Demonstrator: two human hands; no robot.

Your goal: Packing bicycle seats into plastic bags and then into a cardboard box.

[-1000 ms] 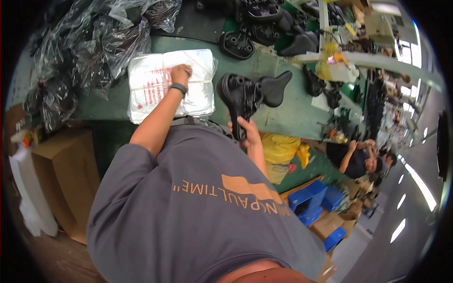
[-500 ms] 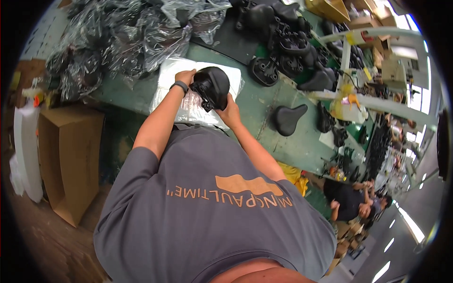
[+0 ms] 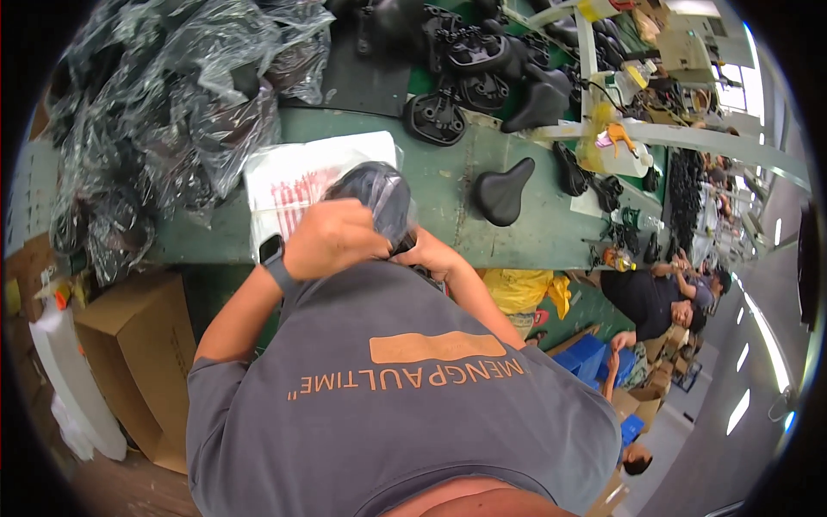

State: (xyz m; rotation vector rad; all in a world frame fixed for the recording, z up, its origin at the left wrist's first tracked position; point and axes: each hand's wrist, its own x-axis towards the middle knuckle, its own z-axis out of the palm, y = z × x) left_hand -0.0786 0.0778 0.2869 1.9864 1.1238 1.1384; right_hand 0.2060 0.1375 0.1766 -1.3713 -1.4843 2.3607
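A black bicycle saddle (image 3: 379,194) is held just in front of my body, with clear plastic film showing over its top and right side. My left hand (image 3: 338,239) is closed across the saddle's near end, gripping the plastic bag; its fingertips are partly hidden. From the right, my right hand (image 3: 426,254) wraps the saddle's near right side, its fingers partly underneath. Below and left of the saddle lies a stack of clear bags with red print (image 3: 293,185) on the green table.
Plastic-wrapped saddles (image 3: 189,103) are heaped at the table's left. A single black saddle (image 3: 502,191) lies to the right on the green table (image 3: 439,207), with several bare saddles (image 3: 478,65) behind. A cardboard box (image 3: 142,353) stands at lower left; co-workers (image 3: 642,302) are at far right.
The saddle came nearer my body and now has clear plastic over it. My left hand moved from its far left side to its near end and closed. The view shifted.
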